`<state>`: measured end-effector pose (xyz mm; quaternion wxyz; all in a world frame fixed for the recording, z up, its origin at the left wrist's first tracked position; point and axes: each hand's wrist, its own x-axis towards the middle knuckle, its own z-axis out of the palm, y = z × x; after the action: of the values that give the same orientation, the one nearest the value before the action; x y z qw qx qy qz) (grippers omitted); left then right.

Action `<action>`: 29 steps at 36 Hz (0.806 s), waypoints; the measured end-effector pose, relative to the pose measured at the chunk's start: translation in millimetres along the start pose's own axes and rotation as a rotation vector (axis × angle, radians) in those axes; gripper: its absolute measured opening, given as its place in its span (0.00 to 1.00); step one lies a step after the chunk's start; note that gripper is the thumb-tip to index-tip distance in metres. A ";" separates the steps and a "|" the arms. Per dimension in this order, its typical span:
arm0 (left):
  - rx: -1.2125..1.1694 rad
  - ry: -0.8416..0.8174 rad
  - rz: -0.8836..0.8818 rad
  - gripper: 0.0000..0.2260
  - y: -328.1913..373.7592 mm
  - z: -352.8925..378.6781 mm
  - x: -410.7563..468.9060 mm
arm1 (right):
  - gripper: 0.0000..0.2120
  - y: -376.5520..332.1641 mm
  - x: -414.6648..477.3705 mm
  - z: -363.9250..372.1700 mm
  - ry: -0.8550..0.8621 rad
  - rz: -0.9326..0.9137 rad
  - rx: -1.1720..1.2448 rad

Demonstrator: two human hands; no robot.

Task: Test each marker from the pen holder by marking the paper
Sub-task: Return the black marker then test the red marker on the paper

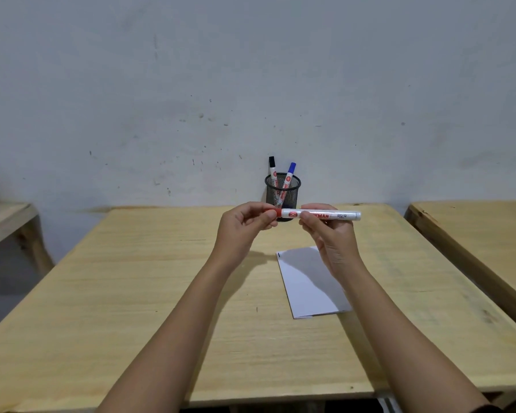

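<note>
I hold a white marker with a red cap [319,215] level in the air above the table, in front of the pen holder. My left hand [243,226] pinches the red cap end, and my right hand [329,234] grips the barrel. The black mesh pen holder [283,194] stands at the table's far edge by the wall, holding a black-capped marker [272,167] and a blue-capped marker [290,173]. A white sheet of paper [309,286] lies on the table under my right forearm, with a short dark mark near its top left corner.
The wooden table [161,293] fills the foreground and meets a grey wall behind. A second wooden table [483,234] stands close on the right, and another wooden surface [3,222] sits at the left edge.
</note>
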<state>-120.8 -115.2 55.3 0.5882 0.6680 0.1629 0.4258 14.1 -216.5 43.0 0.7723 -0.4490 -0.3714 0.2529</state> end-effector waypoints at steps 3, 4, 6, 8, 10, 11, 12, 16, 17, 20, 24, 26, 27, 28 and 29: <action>0.045 0.005 -0.023 0.06 -3.2 -0.3 1.0 | 0.05 0.2 1.1 0.0 -0.011 -0.006 -0.023; 0.038 0.009 -0.032 0.05 -4.2 -0.5 0.9 | 0.05 0.0 1.4 0.1 -0.018 -0.011 -0.033; 0.018 0.018 -0.058 0.04 -6.8 -1.4 0.2 | 0.06 0.0 1.9 0.2 -0.035 -0.015 -0.050; -0.006 0.022 -0.089 0.05 -9.4 -4.0 -0.5 | 0.06 0.5 2.1 0.1 -0.059 -0.022 -0.066; -0.033 0.018 -0.139 0.05 -11.7 -8.0 -0.3 | 0.06 1.9 2.0 -0.6 -0.079 -0.025 -0.084; -0.047 0.011 -0.168 0.05 -12.6 -10.0 -0.1 | 0.06 3.1 1.5 -1.1 -0.081 -0.022 -0.093; -0.063 0.003 -0.196 0.05 -13.0 -11.7 0.1 | 0.06 4.8 0.9 -1.8 -0.080 -0.019 -0.104; -0.148 -0.016 -0.288 0.04 -13.8 -15.1 0.9 | 0.07 11.9 -1.7 -2.5 -0.069 -0.002 -0.120; -0.171 -0.020 -0.317 0.04 -14.2 -16.2 0.8 | 0.07 13.2 -2.4 -2.1 -0.069 0.003 -0.116; -0.240 -0.025 -0.398 0.03 -15.2 -19.7 0.3 | 0.09 16.4 -4.0 -1.3 -0.082 0.022 -0.112; -0.356 0.110 -0.461 0.04 -18.6 -33.7 3.9 | 0.07 18.1 -3.6 -8.0 -0.048 0.016 -0.058; -0.275 0.166 -0.463 0.05 -24.3 -46.8 5.6 | 0.06 16.8 -3.1 -15.7 -0.008 0.009 -0.008; -0.162 0.166 -0.464 0.07 -28.6 -52.9 5.9 | 0.06 16.4 -2.9 -19.1 0.008 0.011 0.008; -0.035 0.154 -0.462 0.08 -32.5 -56.7 5.6 | 0.06 16.8 -2.8 -21.9 0.026 0.019 0.016; 0.092 0.141 -0.455 0.07 -36.6 -59.0 5.4 | 0.06 18.0 -2.8 -23.5 0.043 0.031 0.024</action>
<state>-152.2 -63.9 20.3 0.6251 0.6087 0.3690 0.3202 30.3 -222.0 18.7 0.7814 -0.4510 -0.3445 0.2597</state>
